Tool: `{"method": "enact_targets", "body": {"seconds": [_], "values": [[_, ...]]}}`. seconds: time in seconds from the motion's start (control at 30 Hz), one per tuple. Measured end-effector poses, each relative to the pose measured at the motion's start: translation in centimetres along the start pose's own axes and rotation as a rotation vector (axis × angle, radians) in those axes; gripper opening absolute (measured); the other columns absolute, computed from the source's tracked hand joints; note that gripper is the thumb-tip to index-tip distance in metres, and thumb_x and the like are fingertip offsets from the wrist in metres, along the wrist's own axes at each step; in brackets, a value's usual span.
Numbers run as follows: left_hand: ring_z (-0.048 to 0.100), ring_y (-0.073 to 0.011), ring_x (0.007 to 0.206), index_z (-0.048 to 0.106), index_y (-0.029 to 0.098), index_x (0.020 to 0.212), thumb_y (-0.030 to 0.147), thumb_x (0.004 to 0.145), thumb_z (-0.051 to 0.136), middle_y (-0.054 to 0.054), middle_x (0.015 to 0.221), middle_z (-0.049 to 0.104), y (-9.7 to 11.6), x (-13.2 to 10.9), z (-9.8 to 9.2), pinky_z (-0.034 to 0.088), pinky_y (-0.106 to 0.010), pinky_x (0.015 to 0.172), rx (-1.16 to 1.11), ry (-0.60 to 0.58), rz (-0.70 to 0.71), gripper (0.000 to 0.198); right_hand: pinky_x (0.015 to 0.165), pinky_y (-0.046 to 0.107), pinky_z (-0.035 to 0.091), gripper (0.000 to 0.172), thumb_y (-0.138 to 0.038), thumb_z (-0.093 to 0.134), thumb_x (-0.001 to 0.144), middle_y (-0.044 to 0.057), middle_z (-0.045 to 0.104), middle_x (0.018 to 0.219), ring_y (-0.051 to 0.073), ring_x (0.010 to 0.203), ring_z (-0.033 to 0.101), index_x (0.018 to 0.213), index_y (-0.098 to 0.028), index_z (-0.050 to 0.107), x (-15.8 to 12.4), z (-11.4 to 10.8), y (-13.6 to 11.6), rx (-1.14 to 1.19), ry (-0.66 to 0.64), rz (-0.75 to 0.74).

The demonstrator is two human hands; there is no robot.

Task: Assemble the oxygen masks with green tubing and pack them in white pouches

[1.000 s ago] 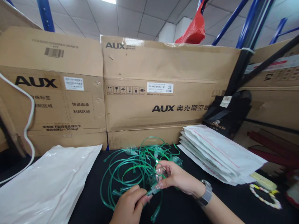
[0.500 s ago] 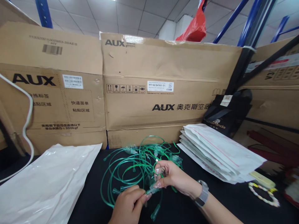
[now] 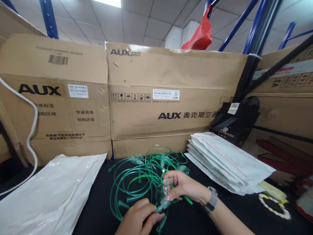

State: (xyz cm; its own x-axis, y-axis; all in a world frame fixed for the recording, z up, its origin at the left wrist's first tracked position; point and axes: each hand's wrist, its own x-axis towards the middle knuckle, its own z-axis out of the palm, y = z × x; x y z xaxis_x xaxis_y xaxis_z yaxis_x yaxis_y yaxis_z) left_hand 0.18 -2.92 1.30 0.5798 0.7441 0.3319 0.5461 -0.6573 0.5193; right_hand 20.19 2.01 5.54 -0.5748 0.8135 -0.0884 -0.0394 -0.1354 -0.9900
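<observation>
My left hand (image 3: 139, 216) pinches the end of a green oxygen tube (image 3: 159, 209) at the lower middle. Touching it from the right, my right hand (image 3: 184, 187) grips the clear port of a transparent green oxygen mask (image 3: 160, 193); the fingers partly hide the mask. Tube end and port meet between the two hands, but how far one sits in the other I cannot tell. Behind them lies a tangle of coiled green tubing (image 3: 114, 191) with more small masks (image 3: 137, 159) and green straps. A loose tube connector (image 3: 160, 226) hangs below the hands.
A white plastic bag (image 3: 56, 192) lies flat on the black table at left. Stacked white pouches (image 3: 230, 160) are at right, near a beaded bracelet (image 3: 274, 209) and a yellow case (image 3: 272, 190). Large cardboard boxes (image 3: 168, 71) and a black bag (image 3: 234, 120) stand behind.
The view has tilted up slightly. Both hands keep their grips on the tube and the mask port, with the left fingers shifted a little; the loose connector now hangs closer to the left hand.
</observation>
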Motion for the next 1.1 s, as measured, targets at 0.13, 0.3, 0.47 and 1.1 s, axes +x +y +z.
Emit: {"method": "enact_targets", "body": {"seconds": [0.13, 0.3, 0.47, 1.1], "values": [[0.058, -0.0175, 0.081, 0.063, 0.020, 0.086, 0.034, 0.088, 0.035, -0.006, 0.084, 0.060, 0.1, 0.5, -3.8, 0.045, -0.026, 0.074, 0.150, 0.074, -0.065, 0.031, 0.027, 0.011, 0.017, 0.030, -0.013, 0.079, 0.045, -0.005, 0.061, 0.055, -0.001, 0.032, 0.039, 0.062, -0.012, 0.054, -0.4, -2.0, -0.4, 0.060, -0.087, 0.018], [0.059, -0.0322, 0.081, 0.060, 0.008, 0.089, 0.041, 0.084, 0.038, -0.017, 0.083, 0.061, -3.1, 0.3, -5.8, 0.047, -0.040, 0.065, 0.713, 0.148, -0.539, 0.040, 0.029, 0.011, 0.024, 0.034, -0.012, 0.079, 0.045, -0.003, 0.063, 0.058, 0.001, 0.034, 0.043, 0.070, -0.013, 0.056, -0.6, -2.7, -0.2, 0.113, -0.163, 0.009], [0.061, -0.0322, 0.083, 0.057, 0.007, 0.097, 0.030, 0.087, 0.030, -0.019, 0.089, 0.063, -4.8, -0.5, -4.0, 0.047, -0.039, 0.064, 0.680, 0.019, -0.666, 0.036, 0.035, 0.013, 0.031, 0.031, -0.013, 0.078, 0.049, -0.001, 0.064, 0.065, 0.003, 0.040, 0.048, 0.073, -0.014, 0.057, -0.5, -2.4, 0.1, 0.121, -0.156, -0.021], [0.061, -0.0138, 0.065, 0.045, 0.022, 0.098, 0.028, 0.089, 0.025, 0.000, 0.073, 0.060, -1.3, 1.1, -10.1, 0.047, -0.023, 0.062, 0.098, 0.147, -0.369, 0.023, 0.090, 0.034, 0.033, 0.021, -0.015, 0.078, 0.052, 0.006, 0.031, 0.140, 0.026, 0.127, 0.028, 0.054, -0.016, 0.057, -0.4, -0.3, -1.0, 0.015, 0.060, -0.257]]}}
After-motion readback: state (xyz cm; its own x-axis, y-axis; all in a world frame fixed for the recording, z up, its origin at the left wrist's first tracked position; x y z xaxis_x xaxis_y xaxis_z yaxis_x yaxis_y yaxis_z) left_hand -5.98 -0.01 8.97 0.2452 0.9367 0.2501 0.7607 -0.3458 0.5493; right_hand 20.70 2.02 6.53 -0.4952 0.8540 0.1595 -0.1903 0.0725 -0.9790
